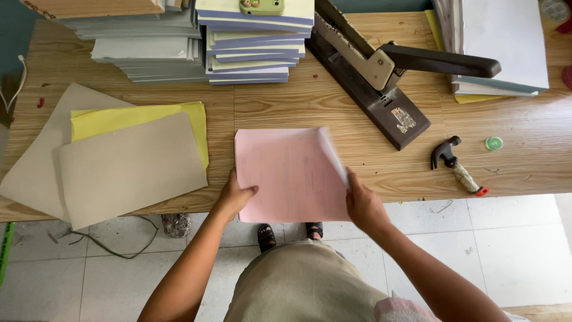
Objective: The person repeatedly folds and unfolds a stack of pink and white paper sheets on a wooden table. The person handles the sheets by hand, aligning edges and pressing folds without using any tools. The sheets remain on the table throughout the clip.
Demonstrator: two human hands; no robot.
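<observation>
A stack of pink printed sheets (286,173) lies at the near edge of the wooden table (357,119). My left hand (235,195) presses on its lower left corner, thumb on top. At the right edge my right hand (362,203) grips the sheets, and a few of them are lifted and curled upward there.
Grey cardboard sheets (128,167) lie over yellow paper (137,116) to the left. Piles of booklets (250,53) stand at the back, a green phone (262,6) on top. A large long-arm stapler (381,77), a small hammer (456,164) and a green cap (493,143) sit right. More paper stacks (500,48) are far right.
</observation>
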